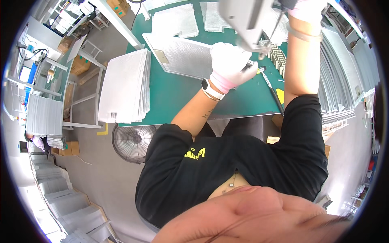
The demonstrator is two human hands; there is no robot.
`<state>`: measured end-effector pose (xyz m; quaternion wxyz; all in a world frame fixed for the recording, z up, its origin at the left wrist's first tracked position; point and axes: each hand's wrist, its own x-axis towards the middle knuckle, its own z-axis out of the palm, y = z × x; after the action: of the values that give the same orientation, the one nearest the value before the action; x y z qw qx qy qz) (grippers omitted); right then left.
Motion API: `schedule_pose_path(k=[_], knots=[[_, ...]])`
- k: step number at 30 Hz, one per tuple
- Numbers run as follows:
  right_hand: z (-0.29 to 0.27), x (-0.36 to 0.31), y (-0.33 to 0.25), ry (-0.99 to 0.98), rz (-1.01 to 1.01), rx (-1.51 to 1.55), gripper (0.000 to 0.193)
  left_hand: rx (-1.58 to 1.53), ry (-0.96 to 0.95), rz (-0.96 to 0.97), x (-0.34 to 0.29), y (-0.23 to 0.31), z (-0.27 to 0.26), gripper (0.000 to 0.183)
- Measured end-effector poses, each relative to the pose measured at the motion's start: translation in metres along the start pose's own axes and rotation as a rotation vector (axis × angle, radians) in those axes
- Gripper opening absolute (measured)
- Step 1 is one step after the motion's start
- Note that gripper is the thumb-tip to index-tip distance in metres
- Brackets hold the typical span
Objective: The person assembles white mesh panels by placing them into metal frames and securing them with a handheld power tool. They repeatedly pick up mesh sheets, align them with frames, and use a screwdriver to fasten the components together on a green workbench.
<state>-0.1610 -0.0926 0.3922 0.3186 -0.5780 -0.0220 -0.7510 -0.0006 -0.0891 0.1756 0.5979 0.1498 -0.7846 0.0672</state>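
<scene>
A: What did the head view show of the room?

B: A workshop floor, grey, with a green-topped desk (178, 97) ahead of the person. A stack of white mesh sheets (125, 87) sat at the desk's left edge, a round fan (133, 142) stood on the floor below it, and metal racks lined the left side.

A: And on the desk itself?

B: A rectangular metal mesh panel (182, 56) lay flat, its long axis running from upper left to lower right, its near end toward the gloved hands. More mesh pieces lay beyond it at the far edge.

A: The hands?

B: Both wore white gloves. The left hand (229, 65) was curled in a clenched grip around a small dark tool (252, 66), which poked out to the right toward a grey machine head (247, 22) hanging above. A slim pen-like rod (270, 85) lay on the desk just beside it, pointing away down to the right.

A: The right hand?

B: The right hand (308, 9) was raised at the top edge, up by the machine; I could not tell whether its grip was closed or on what.
</scene>
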Motion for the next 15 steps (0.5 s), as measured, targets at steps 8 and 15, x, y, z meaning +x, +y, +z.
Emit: schedule_pose_path(k=[8,15], knots=[[0.002,-0.015,0.012,0.191,0.068,0.013,0.032,-0.018,0.117,0.054,0.005,0.000,0.001,0.021],[-0.010,-0.015,0.014,0.245,0.000,-0.022,0.031,-0.060,0.069,0.020,0.004,-0.003,0.005,0.018]])
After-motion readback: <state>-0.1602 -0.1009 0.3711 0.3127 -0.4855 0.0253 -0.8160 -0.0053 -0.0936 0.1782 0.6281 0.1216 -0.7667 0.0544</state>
